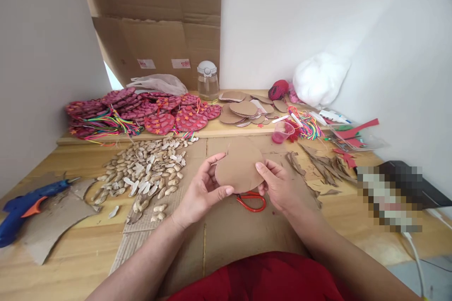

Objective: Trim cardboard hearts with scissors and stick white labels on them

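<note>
Between my two hands a round cardboard piece [240,169] is held up, its plain brown face toward me. My left hand [205,186] grips its left edge, thumb at the lower front and fingers partly behind. My right hand [277,182] pinches the right edge, thumb on the front. Below the piece, red-handled scissors [252,203] lie on a flat cardboard sheet [233,240]; their blades are hidden. To the left is a spread of peanuts and shells [141,164]. Cardboard scraps [325,167] lie to the right.
A glue gun [31,204] rests on a cardboard offcut at the left. Along the back ledge are red decorated discs [158,110], a bottle [208,80], cut cardboard rounds [243,109], a pink cup [281,132] and coloured cords [307,122]. A cable [416,258] runs at the right.
</note>
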Demonstrator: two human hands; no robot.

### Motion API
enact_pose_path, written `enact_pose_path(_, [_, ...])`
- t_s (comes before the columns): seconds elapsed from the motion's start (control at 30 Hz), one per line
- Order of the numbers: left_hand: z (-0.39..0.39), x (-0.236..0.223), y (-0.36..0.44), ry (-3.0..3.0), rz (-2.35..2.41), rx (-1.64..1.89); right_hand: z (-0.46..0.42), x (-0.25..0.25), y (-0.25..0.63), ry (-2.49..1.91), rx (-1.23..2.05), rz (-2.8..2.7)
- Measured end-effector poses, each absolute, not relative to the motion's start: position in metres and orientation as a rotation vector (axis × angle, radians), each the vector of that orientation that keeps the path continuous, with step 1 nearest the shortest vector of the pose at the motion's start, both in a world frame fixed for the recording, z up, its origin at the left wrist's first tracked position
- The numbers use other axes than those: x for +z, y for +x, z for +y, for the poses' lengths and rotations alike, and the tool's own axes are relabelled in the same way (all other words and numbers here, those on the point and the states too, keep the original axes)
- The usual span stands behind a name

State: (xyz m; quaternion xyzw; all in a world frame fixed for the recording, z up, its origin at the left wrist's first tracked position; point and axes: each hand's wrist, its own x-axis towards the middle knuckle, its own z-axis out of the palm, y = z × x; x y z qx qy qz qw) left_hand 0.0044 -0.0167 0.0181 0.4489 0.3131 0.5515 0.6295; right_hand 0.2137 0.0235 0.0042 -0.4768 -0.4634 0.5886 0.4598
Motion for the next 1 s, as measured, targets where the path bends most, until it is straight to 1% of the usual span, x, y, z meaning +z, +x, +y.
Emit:
enact_pose_path(0.27, [-0.013, 0.009, 0.003, 0.717, 0.877, 1.375, 0.016, 0.01, 0.212, -1.192, 1.373, -1.46])
enact_pose_path(0.5, [-0.008, 0.006, -0.002, 0.537, 0.931, 1.352, 0.021, 0.01, 0.215, -1.251, 1.33, -1.469])
enact_pose_path(0.77, [-0.007, 0.012, -0.002, 0.488, 0.931, 1.24, 0.02, 0.003, 0.217, -1.242, 1.312, -1.595])
enact_pose_path(0.9, [-0.003, 0.01, -0.004, 0.486, 0.985, 1.322, 0.021, 0.007, 0.217, -1.257, 1.309, -1.599])
enact_pose_path(1.0, [0.002, 0.009, -0.011, 0.484, 1.027, 1.477, 0.022, 0.016, 0.219, -1.32, 1.26, -1.561])
